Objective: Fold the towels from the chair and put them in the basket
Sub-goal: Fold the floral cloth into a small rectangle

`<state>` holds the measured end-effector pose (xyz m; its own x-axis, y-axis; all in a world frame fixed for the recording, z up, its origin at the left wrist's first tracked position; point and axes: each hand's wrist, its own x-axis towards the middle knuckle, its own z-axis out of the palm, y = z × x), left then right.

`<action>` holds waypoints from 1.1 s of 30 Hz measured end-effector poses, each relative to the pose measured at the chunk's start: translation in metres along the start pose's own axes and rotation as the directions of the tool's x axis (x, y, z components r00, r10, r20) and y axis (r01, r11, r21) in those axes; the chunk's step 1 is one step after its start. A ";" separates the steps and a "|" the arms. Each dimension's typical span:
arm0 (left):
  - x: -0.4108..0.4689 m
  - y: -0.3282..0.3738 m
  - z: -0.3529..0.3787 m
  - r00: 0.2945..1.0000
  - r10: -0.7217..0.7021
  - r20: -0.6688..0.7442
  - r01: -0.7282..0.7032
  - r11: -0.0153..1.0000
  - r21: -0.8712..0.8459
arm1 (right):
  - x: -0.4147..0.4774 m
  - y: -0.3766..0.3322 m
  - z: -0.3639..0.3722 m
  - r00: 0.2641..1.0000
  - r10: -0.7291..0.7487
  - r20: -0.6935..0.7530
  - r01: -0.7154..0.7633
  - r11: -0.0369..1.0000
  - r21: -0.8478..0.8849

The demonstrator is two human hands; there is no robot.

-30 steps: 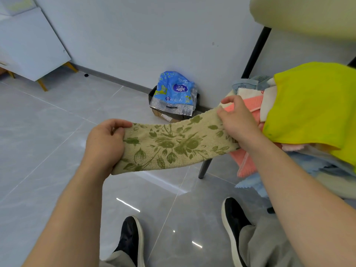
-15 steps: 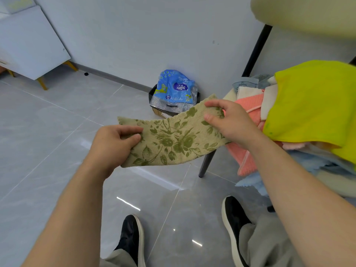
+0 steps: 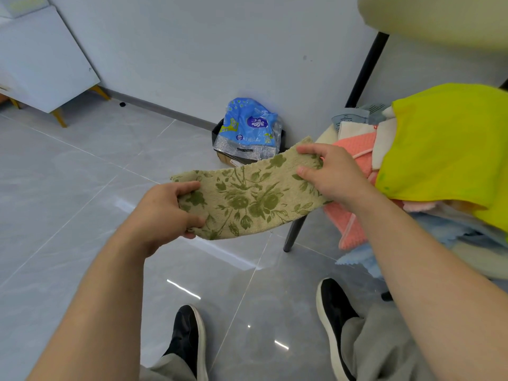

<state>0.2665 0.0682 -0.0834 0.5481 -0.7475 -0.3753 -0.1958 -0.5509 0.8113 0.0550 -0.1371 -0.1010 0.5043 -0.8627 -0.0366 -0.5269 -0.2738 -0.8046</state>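
Observation:
I hold a green floral towel point(image 3: 247, 199) in the air above the floor, folded into a long strip. My left hand point(image 3: 165, 213) pinches its left end, and my right hand point(image 3: 332, 174) grips its right end. To the right, the chair point(image 3: 294, 232) carries a heap of towels: a bright yellow one point(image 3: 445, 144) on top, a coral one point(image 3: 354, 160) under it, and pale blue and cream ones lower down. No basket for the towels is in view.
A black bin point(image 3: 220, 136) with a blue plastic package point(image 3: 248, 125) stands against the grey wall. A white cabinet point(image 3: 41, 64) on wooden legs is at the far left. My two black shoes point(image 3: 189, 336) rest on the glossy grey tiles.
My hands have come closer together and the towel has widened from a narrow strip. My left hand has moved right and my right hand has shifted its grip along the top edge.

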 end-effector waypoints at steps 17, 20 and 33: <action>-0.002 0.011 0.051 0.983 0.129 0.132 -0.173 0.896 0.408 | -0.035 -0.032 0.061 0.912 0.058 0.406 -0.057 0.998 -0.016; -0.006 0.014 0.054 0.972 0.174 0.156 -0.220 0.906 0.361 | -0.035 -0.035 0.061 0.894 0.079 0.441 -0.136 0.986 0.100; -0.004 0.016 0.059 0.985 0.139 0.101 -0.144 0.988 0.049 | -0.039 -0.036 0.057 0.877 0.077 0.474 -0.319 0.831 0.456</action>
<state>0.2134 0.0412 -0.0953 0.4310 -0.8501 -0.3025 -0.3125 -0.4551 0.8338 0.0931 -0.0693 -0.1044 0.7265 -0.5760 -0.3748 -0.2867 0.2416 -0.9270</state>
